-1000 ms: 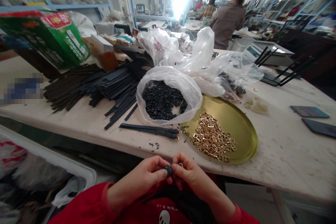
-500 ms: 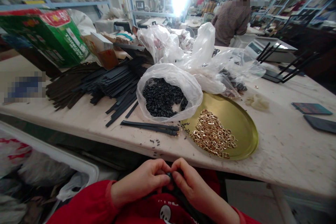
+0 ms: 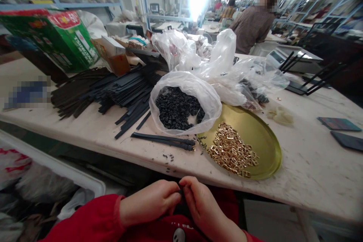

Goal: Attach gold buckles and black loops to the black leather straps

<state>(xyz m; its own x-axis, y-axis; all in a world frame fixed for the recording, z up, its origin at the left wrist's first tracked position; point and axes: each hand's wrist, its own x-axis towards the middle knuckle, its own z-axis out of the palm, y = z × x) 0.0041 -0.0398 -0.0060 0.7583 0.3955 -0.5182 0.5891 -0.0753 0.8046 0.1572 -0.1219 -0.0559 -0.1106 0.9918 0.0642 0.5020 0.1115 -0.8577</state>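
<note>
The left hand (image 3: 155, 201) and right hand (image 3: 200, 202) now hide more of the dark strip (image 3: 181, 193) below the table's (image 3: 309, 166) edge, obscuring progress; left pinches it, right's grip I cannot tell

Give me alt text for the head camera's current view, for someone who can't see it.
A person's left hand and right hand work close together at a mostly hidden dark piece. The table beyond holds black straps, an open plastic bag of black loops, and a golden tray of buckles.
</note>
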